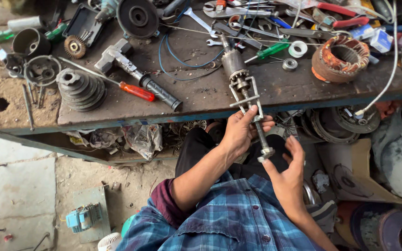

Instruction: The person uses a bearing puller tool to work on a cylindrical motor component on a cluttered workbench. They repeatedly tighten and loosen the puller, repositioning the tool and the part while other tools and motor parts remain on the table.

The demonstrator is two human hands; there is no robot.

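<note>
A metal bearing puller (247,100) with a long threaded screw (261,135) is clamped on the end of a motor armature (232,62) that lies on the workbench edge. My left hand (240,132) grips the puller's arms and screw just below the bench edge. My right hand (287,174) is at the screw's lower end, fingers spread, fingertips touching its square head (266,154).
The wooden workbench (201,95) holds a stepped pulley (81,89), a red-handled screwdriver (136,91), a hammer-like tool (138,76), wrenches (201,21), a copper-wound stator (340,58), a tape roll (298,49) and blue wire. Motor parts lie under the bench at right.
</note>
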